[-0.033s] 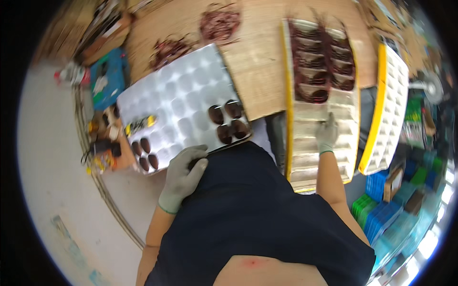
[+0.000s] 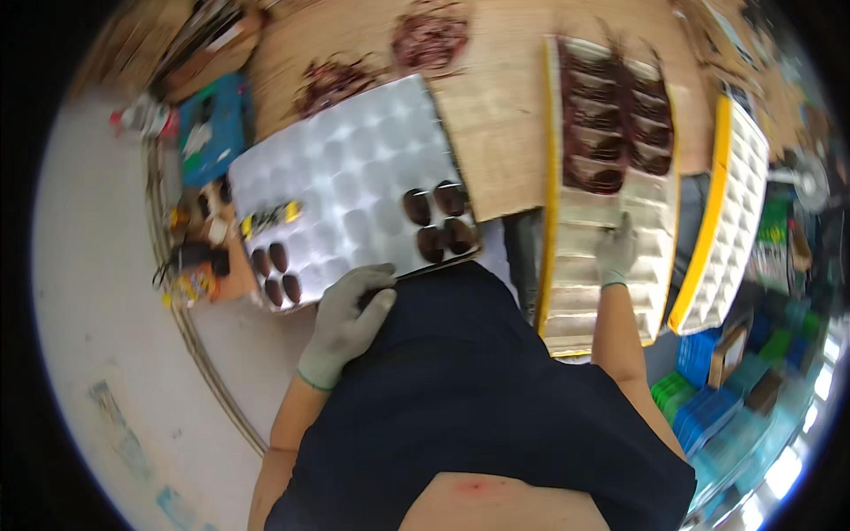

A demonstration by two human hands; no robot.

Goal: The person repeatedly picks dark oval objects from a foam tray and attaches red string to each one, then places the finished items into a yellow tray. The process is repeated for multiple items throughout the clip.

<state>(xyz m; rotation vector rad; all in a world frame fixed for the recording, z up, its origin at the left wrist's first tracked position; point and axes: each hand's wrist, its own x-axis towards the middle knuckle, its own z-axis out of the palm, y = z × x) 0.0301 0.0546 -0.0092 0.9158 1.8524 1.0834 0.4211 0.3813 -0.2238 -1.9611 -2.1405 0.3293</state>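
Observation:
My left hand (image 2: 348, 320), in a pale grey glove, rests its fingers at the near edge of a silvery-white tray (image 2: 341, 173) with rows of shallow oval hollows. Its thumb stands apart and nothing shows in its grip. Dark brown oval lenses (image 2: 430, 244) lie at the tray's near right corner, and several smaller ones (image 2: 270, 258) at the near left. My right hand (image 2: 617, 250), gloved too, is over a long yellow-sided compartment tray (image 2: 591, 305), index finger stretched forward. Dark reddish-brown thin pieces (image 2: 606, 181) fill that tray's far compartments.
Two heaps of reddish-brown strips (image 2: 429, 37) lie on the wooden table (image 2: 505, 133) at the back. A second yellow-edged tray (image 2: 730, 199) stands at the right. A blue box (image 2: 212, 133) and a clear bottle (image 2: 146, 118) are at the left; blue and green crates (image 2: 704, 411) sit lower right.
The whole scene has shifted slightly to the right in the picture. Both hands keep almost the same places at their trays.

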